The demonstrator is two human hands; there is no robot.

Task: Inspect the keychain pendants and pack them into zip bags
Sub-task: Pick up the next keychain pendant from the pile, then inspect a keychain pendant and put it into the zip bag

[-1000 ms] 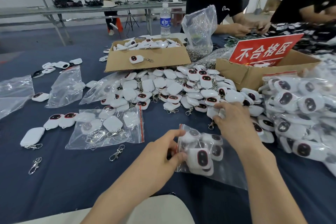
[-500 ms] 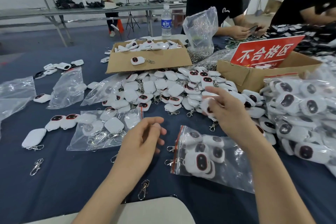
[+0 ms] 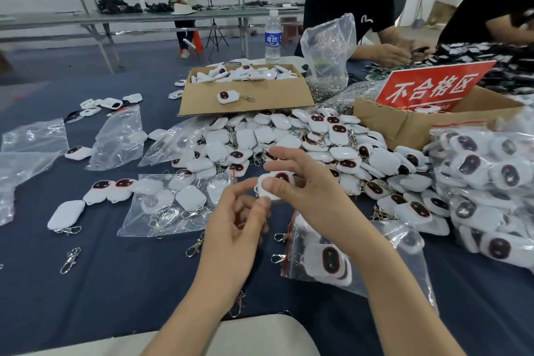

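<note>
right hand (image 3: 313, 196) pinching a white rounded-square plastic keychain pendant (image 3: 276, 184), upper fingers spread, left hand (image 3: 238, 230) curled, pinching its near corner, above the dark blue worktop (image 3: 115, 283)

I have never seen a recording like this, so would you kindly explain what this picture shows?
There is no machine here: a person wears a camera on the head, so you look down at their own two hands. The right hand pinches one white pendant, and the left hand grips its near edge. On the blue table lie a pile of loose pendants, a partly filled zip bag below the hands, filled bags on the right and spare metal clasps. The box with the red sign stands behind.
</note>
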